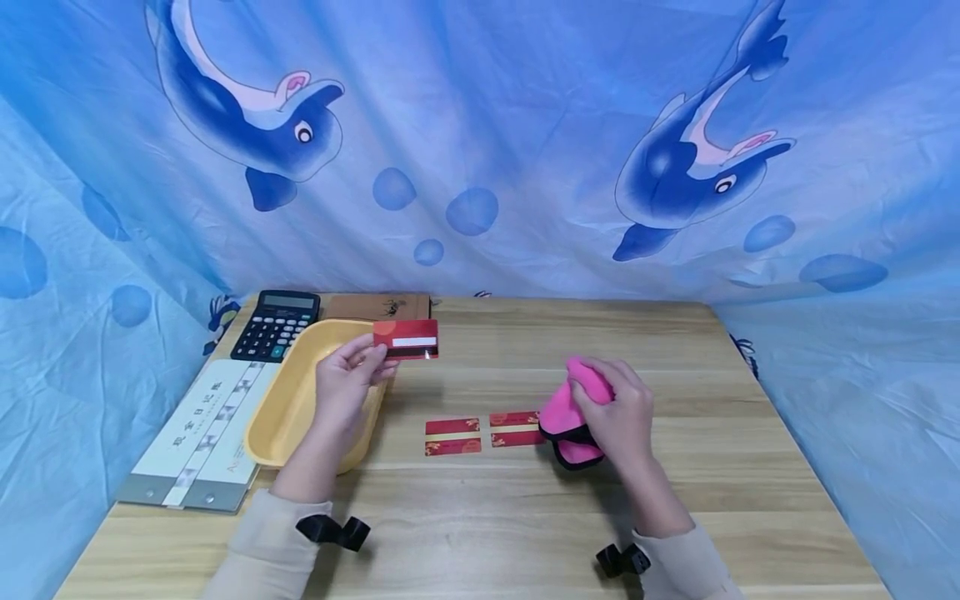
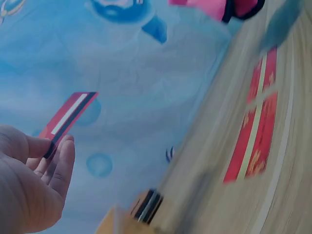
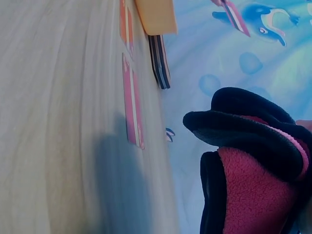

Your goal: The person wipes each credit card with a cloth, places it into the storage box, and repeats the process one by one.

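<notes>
While the left hand pinches a red magnetic-stripe card in its fingers over the bench, toward its far-left corner, and the right hand curls fingers round a pink cloth, the step looks like readying to wipe, calling for cloth to meet card.

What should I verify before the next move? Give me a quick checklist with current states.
1. Left hand has the raised red card: ok, pinched near one end.
2. Right hand has the pink cloth: ok, gripped.
3. Left table card and right table card apart: ok, a gap shows.
4. Yellow tray fully visible inside: not ok, the left forearm covers part.
5. Raised red card free of smudges: cannot tell, too little detail.
</notes>
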Demonstrator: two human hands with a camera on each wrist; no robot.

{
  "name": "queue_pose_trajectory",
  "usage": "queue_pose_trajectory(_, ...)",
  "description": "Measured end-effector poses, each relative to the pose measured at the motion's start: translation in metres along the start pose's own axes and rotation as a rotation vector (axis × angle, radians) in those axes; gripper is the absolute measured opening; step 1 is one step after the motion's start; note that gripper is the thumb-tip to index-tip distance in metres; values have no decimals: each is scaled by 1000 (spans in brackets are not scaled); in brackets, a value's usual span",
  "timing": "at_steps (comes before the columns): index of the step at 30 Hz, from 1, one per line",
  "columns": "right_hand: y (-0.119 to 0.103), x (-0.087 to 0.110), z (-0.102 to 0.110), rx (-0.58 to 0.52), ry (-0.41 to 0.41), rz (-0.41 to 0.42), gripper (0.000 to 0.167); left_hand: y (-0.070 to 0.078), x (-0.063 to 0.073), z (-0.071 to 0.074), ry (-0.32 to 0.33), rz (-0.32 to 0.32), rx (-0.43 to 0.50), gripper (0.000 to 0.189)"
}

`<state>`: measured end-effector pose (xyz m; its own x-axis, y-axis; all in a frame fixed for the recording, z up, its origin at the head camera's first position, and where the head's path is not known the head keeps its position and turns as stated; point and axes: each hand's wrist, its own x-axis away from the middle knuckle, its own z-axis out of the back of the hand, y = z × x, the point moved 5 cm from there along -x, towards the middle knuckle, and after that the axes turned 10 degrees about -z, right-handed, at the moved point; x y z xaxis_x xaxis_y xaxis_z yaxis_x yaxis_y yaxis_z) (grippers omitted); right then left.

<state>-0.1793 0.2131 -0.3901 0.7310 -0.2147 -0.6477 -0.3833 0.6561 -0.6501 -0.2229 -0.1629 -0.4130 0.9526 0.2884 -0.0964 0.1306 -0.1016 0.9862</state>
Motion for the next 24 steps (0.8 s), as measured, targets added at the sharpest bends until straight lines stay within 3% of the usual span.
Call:
queue_pose_trajectory(5,5,3,1,-8,-1,-3,34,-4,-12,24,60,-27,39,42)
queue_pose_trajectory(13,7,3,1,16,1,-3,33,-15,-31,59,156,35,3,44)
queue_pose_trajectory(16,6,3,1,29,5,1,32,-21,-37,70,187,75,-70,44)
queue_pose_trajectory(20,6,2,0,31,2,-1,32,-30,-39,76,158,135,-161,46)
queue_pose_trajectory(24,7,2,-1,26,-6,-6,33,-38,-41,75,80,132,-227,46)
